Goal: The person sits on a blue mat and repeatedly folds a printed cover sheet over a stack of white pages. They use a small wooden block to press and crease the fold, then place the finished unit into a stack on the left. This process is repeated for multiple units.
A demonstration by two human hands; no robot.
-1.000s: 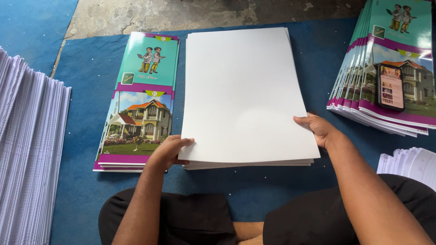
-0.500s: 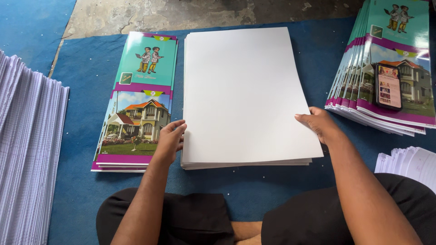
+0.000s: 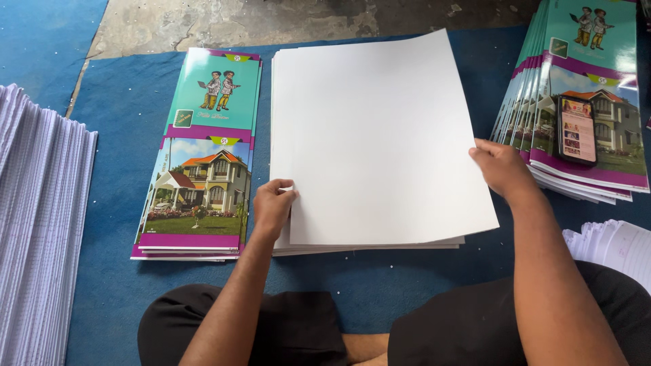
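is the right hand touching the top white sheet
Touching. The head view shows the right hand gripping the right edge of the top white sheet, which sits skewed on the stack.

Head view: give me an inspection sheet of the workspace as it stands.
Surface: blue mat on concrete floor.
Job's things: stack of white sheets; top sheet skewed on it.
Clutter: printed covers left; fanned covers right with phone on top; lined paper stacks far left and lower right.
Grippers: left hand pinches the top sheet's left edge; right hand holds its right edge.
Cables: nothing seen.
Surroundings: person's dark-clothed lap.
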